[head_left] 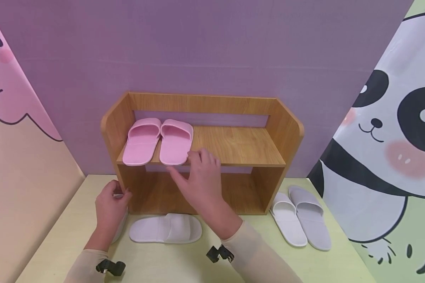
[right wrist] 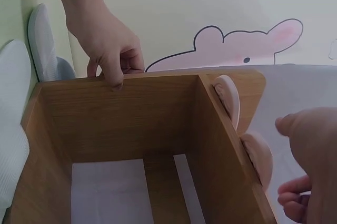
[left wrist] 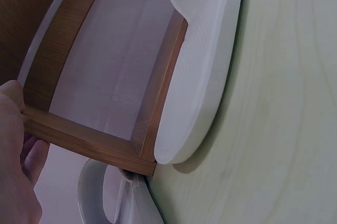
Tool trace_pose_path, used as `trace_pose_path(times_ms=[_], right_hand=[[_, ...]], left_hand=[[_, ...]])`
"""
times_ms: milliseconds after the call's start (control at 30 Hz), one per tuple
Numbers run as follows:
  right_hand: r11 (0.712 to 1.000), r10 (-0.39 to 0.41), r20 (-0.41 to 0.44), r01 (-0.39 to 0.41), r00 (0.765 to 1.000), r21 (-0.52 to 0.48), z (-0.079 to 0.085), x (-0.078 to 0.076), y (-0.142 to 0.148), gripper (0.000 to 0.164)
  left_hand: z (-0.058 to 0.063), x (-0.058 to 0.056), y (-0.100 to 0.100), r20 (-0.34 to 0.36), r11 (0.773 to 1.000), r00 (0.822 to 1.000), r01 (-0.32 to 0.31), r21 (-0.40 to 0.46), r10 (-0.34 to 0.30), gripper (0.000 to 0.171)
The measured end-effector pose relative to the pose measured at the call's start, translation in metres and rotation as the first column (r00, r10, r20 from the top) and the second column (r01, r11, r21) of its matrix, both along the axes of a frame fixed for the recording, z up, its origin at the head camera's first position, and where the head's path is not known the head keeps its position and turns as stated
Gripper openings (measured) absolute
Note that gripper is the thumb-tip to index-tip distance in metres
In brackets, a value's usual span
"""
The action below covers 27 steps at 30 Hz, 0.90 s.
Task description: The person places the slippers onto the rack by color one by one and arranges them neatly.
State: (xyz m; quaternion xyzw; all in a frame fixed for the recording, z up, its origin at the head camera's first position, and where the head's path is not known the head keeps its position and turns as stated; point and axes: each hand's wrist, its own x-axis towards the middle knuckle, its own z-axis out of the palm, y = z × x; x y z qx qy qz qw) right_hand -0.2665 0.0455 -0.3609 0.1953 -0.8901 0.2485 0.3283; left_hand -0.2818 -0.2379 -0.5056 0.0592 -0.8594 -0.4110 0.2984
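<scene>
- Apparently, left hand (head_left: 112,202) grips rack (head_left: 203,103) side, likely steadying it
- Right hand (head_left: 202,181) relaxed, holding nothing, by pink slippers (head_left: 176,143)
- Pink slippers heels-out on shelf (head_left: 241,143), probably for easy reach

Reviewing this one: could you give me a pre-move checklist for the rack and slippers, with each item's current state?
1. Rack steadied: ok; the left hand grips its left panel.
2. Pink slippers side by side on the upper shelf: ok.
3. Right hand holding nothing: ok; it is near the right pink slipper.
4. No slipper in front of the rack: not ok; a white slipper lies crosswise there.
5. Slipper by the left hand not touching the rack: cannot tell; it is partly hidden.
6. Pair right of the rack pointing the same way: ok.
</scene>
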Motion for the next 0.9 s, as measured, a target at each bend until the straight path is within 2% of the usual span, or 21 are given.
trace_pose_path(times_ms=[167,333,433,533,633,900], right_hand=[[0.987,0.123,0.033,-0.119,0.992,-0.110,-0.008,0.006,0.021,0.051],[0.975,0.191,0.087,-0.178,0.978,-0.133,-0.023,0.010,0.049,0.046],[0.976,0.197,0.128,-0.183,0.972,-0.118,-0.034,0.012,0.067,0.043],[0.984,0.169,0.179,-0.154,0.969,-0.095,-0.044,0.015,0.084,0.042],[0.989,0.141,0.218,-0.126,0.966,-0.083,-0.052,0.018,0.100,0.042],[0.988,0.151,0.208,-0.139,0.966,-0.073,-0.083,0.019,0.143,0.031]], left_hand=[[0.001,0.001,0.001,0.019,1.000,1.000,0.001,0.004,-0.001,0.011],[0.001,0.001,0.002,0.029,1.000,1.000,0.001,0.010,-0.001,0.011],[0.002,0.001,0.002,0.000,1.000,1.000,-0.004,0.000,0.004,0.010],[0.002,0.001,0.001,-0.030,1.000,1.000,-0.006,-0.002,0.006,0.009],[0.001,0.001,0.001,-0.026,1.000,1.000,-0.004,0.002,0.004,0.009],[0.002,0.001,-0.001,-0.010,1.000,1.000,0.008,-0.003,-0.009,0.012]])
